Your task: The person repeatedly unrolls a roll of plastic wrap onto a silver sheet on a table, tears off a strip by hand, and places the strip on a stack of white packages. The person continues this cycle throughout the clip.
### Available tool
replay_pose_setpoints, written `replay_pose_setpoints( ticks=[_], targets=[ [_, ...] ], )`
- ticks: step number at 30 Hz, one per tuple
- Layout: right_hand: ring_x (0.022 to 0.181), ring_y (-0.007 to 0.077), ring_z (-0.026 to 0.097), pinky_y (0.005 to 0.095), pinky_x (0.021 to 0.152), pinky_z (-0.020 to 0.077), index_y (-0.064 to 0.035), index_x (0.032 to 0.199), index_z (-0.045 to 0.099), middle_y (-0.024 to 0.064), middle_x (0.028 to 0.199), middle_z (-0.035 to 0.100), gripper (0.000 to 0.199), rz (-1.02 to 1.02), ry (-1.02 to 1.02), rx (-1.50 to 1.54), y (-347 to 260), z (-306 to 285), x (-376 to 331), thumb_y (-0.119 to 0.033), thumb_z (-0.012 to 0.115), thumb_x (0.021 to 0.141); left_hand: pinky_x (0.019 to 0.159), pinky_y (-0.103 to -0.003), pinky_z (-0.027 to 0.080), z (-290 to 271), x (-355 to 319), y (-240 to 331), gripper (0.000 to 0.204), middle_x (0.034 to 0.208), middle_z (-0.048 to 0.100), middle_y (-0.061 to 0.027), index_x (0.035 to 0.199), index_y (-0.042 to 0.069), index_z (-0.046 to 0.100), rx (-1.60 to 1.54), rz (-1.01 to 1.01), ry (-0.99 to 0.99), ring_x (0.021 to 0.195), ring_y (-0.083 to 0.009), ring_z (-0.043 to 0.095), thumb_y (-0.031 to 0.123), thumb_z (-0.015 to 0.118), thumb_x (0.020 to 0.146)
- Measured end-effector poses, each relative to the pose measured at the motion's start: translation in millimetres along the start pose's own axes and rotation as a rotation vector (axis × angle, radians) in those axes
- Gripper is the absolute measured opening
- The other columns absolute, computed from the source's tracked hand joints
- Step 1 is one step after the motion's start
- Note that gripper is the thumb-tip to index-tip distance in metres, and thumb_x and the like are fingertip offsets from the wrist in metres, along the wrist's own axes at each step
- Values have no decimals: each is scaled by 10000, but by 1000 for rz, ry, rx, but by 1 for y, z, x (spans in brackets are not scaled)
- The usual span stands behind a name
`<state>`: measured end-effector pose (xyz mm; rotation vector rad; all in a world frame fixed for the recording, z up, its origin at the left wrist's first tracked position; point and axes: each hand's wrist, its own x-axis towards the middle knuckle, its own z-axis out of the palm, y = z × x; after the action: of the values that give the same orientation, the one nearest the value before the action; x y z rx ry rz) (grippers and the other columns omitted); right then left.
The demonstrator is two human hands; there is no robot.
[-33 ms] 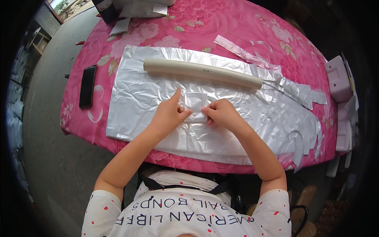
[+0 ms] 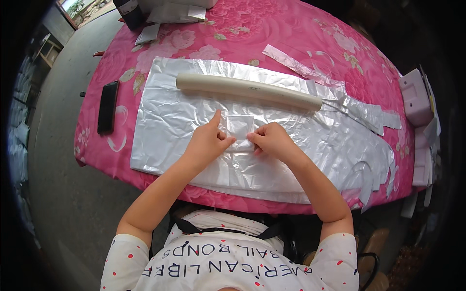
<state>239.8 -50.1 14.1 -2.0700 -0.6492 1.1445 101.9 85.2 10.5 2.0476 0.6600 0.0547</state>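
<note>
Both hands rest on the silvery foil sheet [image 2: 184, 116] spread over the pink flowered tablecloth [image 2: 272, 29]: the left hand [image 2: 206, 143] and right hand [image 2: 272, 140] each pinch a lower corner of a small square foil piece [image 2: 240, 127] lying between them. Just beyond it lies a long cream tube [image 2: 247, 89]. A black phone [image 2: 108, 106] sits left of the sheet, and foil offcuts [image 2: 301, 65] lie farther back to the right.

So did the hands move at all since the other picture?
No, nothing visibly changed. The left hand and right hand pinch the small square piece on the silver sheet just as before. The tube and the black phone lie where they were.
</note>
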Motion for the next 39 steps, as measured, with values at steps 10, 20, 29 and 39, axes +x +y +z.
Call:
replay_pose_setpoints(
  ticks=[10,20,29,39],
  targets=[
    [539,144,621,270,531,473,21,710,641,76,621,628,256,18,-33,-1,4,-1,10,-221,626,793,1110,-463,98,47,-3,-8,901,1427,231,-252,1361,-91,229,627,569,110,1366,-341,164,477,584,758],
    [777,276,599,380,669,482,-28,822,608,105,800,629,239,-275,201,-921,-19,-7,-20,-203,696,686,1113,-438,80,38,-13,-14,949,1448,157,-262,1396,-53,166,489,530,160,1373,-346,115,508,598,763],
    [1321,352,249,440,1080,188,-14,1328,378,222,1410,289,645,-836,311,-764,-8,72,13,-419,537,851,821,-269,494,-7,-141,-67,267,1041,639,-129,1104,-42,580,-818,-343,-259,940,-169,622,141,519,920],
    [1324,351,233,469,1077,174,-41,1243,466,175,1365,366,460,-1102,-284,-643,-43,150,-30,-337,496,893,636,-253,509,-42,-161,-82,177,786,673,-94,928,43,668,53,-57,-65,701,-107,640,96,667,759]
  ],
)
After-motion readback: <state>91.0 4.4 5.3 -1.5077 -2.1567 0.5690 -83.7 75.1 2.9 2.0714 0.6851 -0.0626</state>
